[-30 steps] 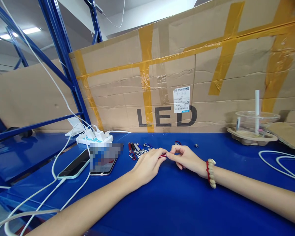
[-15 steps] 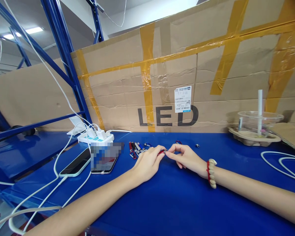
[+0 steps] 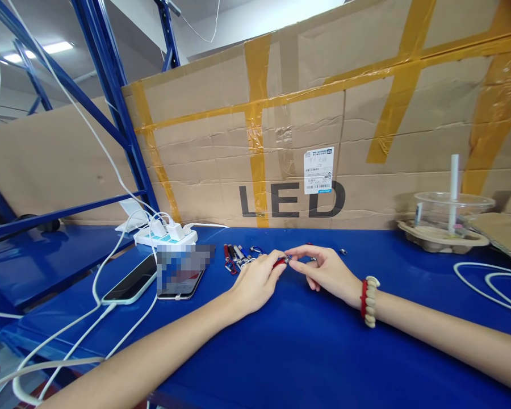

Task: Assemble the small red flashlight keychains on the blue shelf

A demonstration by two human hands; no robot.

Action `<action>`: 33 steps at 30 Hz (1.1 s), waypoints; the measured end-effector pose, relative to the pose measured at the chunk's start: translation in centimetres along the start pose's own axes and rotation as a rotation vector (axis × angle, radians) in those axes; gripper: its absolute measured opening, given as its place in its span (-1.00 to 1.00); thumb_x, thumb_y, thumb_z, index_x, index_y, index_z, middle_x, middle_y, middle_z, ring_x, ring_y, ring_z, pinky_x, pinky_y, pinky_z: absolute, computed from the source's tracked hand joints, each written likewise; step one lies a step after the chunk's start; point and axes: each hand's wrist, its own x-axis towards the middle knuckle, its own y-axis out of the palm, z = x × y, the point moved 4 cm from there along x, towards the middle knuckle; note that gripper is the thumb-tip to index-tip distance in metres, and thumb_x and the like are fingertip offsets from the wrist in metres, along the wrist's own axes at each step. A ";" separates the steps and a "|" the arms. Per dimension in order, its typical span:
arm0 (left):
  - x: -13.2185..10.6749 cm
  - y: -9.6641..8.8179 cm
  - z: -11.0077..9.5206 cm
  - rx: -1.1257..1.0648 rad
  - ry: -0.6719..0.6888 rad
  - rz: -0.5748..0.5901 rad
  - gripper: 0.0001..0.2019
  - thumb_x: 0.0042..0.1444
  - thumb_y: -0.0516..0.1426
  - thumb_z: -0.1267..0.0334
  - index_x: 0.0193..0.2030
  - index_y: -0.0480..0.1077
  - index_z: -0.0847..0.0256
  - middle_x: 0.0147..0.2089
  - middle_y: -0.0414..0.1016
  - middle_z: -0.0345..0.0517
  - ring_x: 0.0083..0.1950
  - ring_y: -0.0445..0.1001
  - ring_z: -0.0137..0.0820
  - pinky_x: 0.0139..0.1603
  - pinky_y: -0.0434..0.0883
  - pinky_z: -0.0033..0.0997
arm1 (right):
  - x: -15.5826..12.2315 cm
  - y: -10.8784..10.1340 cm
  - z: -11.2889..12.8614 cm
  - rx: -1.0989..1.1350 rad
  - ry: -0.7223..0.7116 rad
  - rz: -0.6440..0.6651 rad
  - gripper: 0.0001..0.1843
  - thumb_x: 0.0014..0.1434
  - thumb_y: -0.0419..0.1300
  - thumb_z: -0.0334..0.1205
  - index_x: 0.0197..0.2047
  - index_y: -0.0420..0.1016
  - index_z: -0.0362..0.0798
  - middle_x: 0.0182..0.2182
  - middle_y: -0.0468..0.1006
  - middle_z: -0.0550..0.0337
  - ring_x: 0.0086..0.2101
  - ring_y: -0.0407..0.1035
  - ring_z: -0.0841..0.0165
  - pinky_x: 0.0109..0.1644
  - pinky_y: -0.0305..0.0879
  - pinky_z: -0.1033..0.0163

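My left hand (image 3: 258, 284) is closed around a small red tube (image 3: 280, 262) with a shiny metal end. Only a short length of the tube shows past the fingers. At that metal end, the thumb and index finger of my right hand (image 3: 321, 267) are bent in a pinch around the tip; the exact part between them is too small to make out. Just beyond my left hand lies a group of slim keychain tubes (image 3: 237, 255) in red, black, silver and blue, with metal clips. Part of a red item (image 3: 309, 244) shows behind my right hand.
A small metal piece (image 3: 343, 251) lies right of my hands. Two phones (image 3: 130, 281) and a white power strip (image 3: 142, 237) with cables are at left. A clear-lidded container (image 3: 430, 236) with a straw and a white cable (image 3: 472, 284) lie right. Cardboard (image 3: 213, 165) stands behind.
My right index finger has lifted and stretched a little over the metal end, and the thumb has shifted slightly. My left hand keeps its hold on the red tube.
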 end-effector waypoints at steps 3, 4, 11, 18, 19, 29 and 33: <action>0.0 0.0 0.1 -0.021 0.006 0.011 -0.79 0.22 -0.18 0.20 -0.16 0.21 0.14 -0.34 0.35 -0.19 -0.30 0.36 -0.42 -0.29 0.27 -0.46 | 0.1 0.0 -0.2 -0.023 -0.012 -0.007 -0.62 0.01 0.18 -0.07 -0.16 0.46 -0.15 -0.73 0.32 0.31 -0.76 0.17 0.57 -0.68 0.09 0.43; 0.0 0.1 0.2 -0.034 0.014 0.021 -0.79 0.22 -0.18 0.20 -0.17 0.21 0.14 -0.36 0.34 -0.21 -0.32 0.35 -0.43 -0.29 0.27 -0.46 | 0.1 0.0 -0.3 -0.018 -0.015 -0.010 -0.62 0.00 0.19 -0.06 -0.18 0.47 -0.15 -0.75 0.30 0.32 -0.76 0.16 0.56 -0.68 0.08 0.43; -0.1 0.5 0.5 -0.156 0.058 0.083 -0.87 0.23 -0.19 0.20 -0.25 0.09 0.15 -0.43 0.32 -0.30 -0.37 0.34 -0.48 -0.24 0.25 -0.48 | 0.3 -0.2 -0.3 0.055 -0.068 0.000 -0.69 -0.15 0.28 -0.05 -0.44 0.49 -0.15 -0.33 0.44 0.11 -0.70 0.21 0.61 -0.72 0.04 0.43; -0.4 0.5 0.2 -0.150 0.105 0.096 -0.88 0.21 -0.15 0.22 -0.34 0.05 0.16 -0.40 0.32 -0.26 -0.36 0.34 -0.46 -0.29 0.25 -0.48 | 0.1 0.0 -0.2 0.089 -0.044 0.056 -0.71 -0.21 0.32 -0.08 -0.56 0.45 -0.16 -0.43 0.41 0.20 -0.70 0.21 0.62 -0.68 0.07 0.42; -0.4 0.5 0.1 -0.137 0.112 0.094 -0.88 0.21 -0.14 0.23 -0.34 0.06 0.16 -0.39 0.32 -0.25 -0.36 0.34 -0.45 -0.30 0.25 -0.48 | 0.0 0.1 -0.2 0.093 -0.048 0.057 -0.70 -0.21 0.33 -0.08 -0.58 0.43 -0.17 -0.44 0.41 0.21 -0.70 0.21 0.61 -0.66 0.09 0.42; -0.5 0.6 -0.3 -0.068 0.124 0.052 -0.87 0.20 -0.11 0.23 -0.35 0.10 0.17 -0.32 0.39 -0.15 -0.17 0.41 -0.36 -0.21 0.31 -0.41 | -0.2 0.2 -0.2 0.037 0.078 0.057 -0.67 -0.17 0.28 -0.03 -0.58 0.37 -0.16 -0.59 0.42 0.26 -0.68 0.17 0.61 -0.59 0.08 0.43; -0.3 0.3 -0.3 -0.077 0.101 0.038 -0.87 0.20 -0.11 0.21 -0.35 0.11 0.17 -0.30 0.41 -0.14 -0.13 0.42 -0.35 -0.21 0.32 -0.42 | -0.2 0.1 -0.2 0.030 0.132 0.034 -0.64 -0.20 0.30 -0.01 -0.59 0.33 -0.13 -0.76 0.29 0.36 -0.72 0.09 0.61 -0.64 -0.04 0.44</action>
